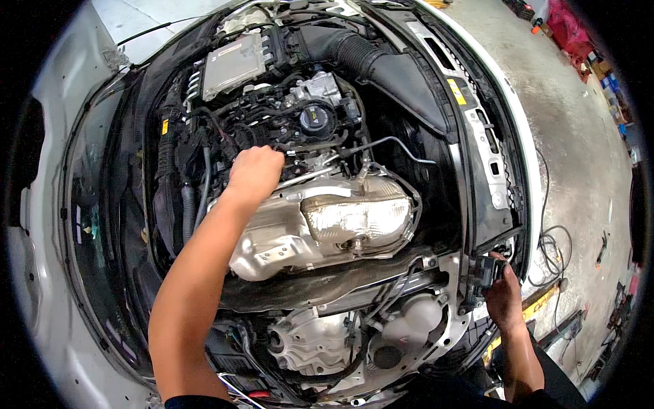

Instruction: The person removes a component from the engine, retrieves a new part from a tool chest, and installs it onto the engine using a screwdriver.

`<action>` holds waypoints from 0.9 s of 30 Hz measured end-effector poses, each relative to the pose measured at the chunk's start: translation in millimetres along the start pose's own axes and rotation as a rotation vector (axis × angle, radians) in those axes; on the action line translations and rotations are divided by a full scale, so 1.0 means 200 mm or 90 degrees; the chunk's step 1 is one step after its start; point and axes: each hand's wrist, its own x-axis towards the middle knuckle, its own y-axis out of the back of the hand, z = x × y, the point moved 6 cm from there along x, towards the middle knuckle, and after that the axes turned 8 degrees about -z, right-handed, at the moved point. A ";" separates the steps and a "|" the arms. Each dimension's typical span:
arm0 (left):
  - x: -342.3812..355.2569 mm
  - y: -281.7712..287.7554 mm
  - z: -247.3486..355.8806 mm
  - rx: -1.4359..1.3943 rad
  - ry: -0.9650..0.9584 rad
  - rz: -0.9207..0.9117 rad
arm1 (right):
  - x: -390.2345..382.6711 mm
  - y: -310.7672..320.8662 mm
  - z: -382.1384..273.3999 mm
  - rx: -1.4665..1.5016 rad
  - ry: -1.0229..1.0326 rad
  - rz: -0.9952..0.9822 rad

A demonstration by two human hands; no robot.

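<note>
My left hand [257, 170] is closed in a fist over the middle of the engine, just behind the silver heat shield [357, 213]. Whatever its fingers grip is hidden beneath them. Beyond it lie the black oil filler cap [317, 118] and dark hoses and wiring. A thin bent metal pipe [395, 140] reaches out to the right of the engine. At the front right of the engine bay, my right hand [504, 298] is closed around a black plastic part [485, 271] beside the body frame, thumb on its right side.
A flat silver module [235, 65] and a black air intake duct [402, 85] sit at the far side. The perforated front panel [489, 140] edges the bay on the right. Outside, a black cable [555, 255] coils on the concrete floor [579, 177].
</note>
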 end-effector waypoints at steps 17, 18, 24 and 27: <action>0.02 0.00 0.07 0.176 -0.276 -0.011 | 0.01 -0.03 0.07 -0.035 -0.003 0.023; 0.03 0.01 0.08 0.173 -0.299 -0.005 | 0.01 -0.03 0.07 -0.038 -0.006 0.022; 0.07 0.02 0.06 0.183 -0.260 -0.093 | 0.02 0.00 0.06 -0.044 0.001 0.058; 0.06 0.03 0.06 0.177 -0.263 -0.083 | 0.03 -0.01 0.06 -0.045 0.012 0.033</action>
